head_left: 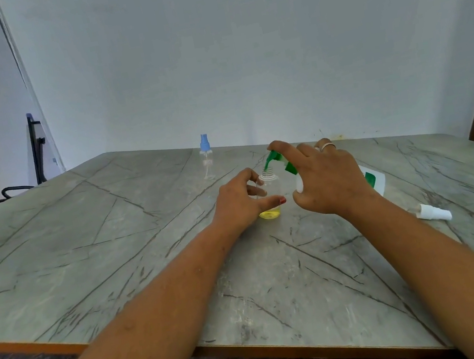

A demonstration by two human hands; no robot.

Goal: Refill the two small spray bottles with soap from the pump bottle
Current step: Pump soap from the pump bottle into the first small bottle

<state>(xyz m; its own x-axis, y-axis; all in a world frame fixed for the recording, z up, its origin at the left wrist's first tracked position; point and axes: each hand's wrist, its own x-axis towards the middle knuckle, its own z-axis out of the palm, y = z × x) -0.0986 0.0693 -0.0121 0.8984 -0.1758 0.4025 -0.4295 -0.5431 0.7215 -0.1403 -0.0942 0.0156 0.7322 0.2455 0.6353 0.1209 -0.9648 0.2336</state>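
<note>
**Left hand (240, 204) steadies the open spray bottle (272, 187); right hand (329, 182) grasps the pump bottle (379, 182)**

Near right on the table (115, 248), a white spray head (433, 212) lies on its side, apart from the work. It was presumably unscrewed to free the neck.

Further in, the left thumb and fingers curl round the open spray bottle. They hold it upright on the tabletop so it won't tip under the spout. A shallow layer of yellow soap (270, 214) sits at its bottom, so the fill looks far from done.

The right hand wraps the pump bottle, tilted leftward, with the index finger over the green pump head (276, 158). The spout is at the bottle's mouth, touching or just above; it is hard to tell.

Farthest back stands a blue-capped spray bottle (207, 160), seemingly empty, cap on, likely next.
</note>
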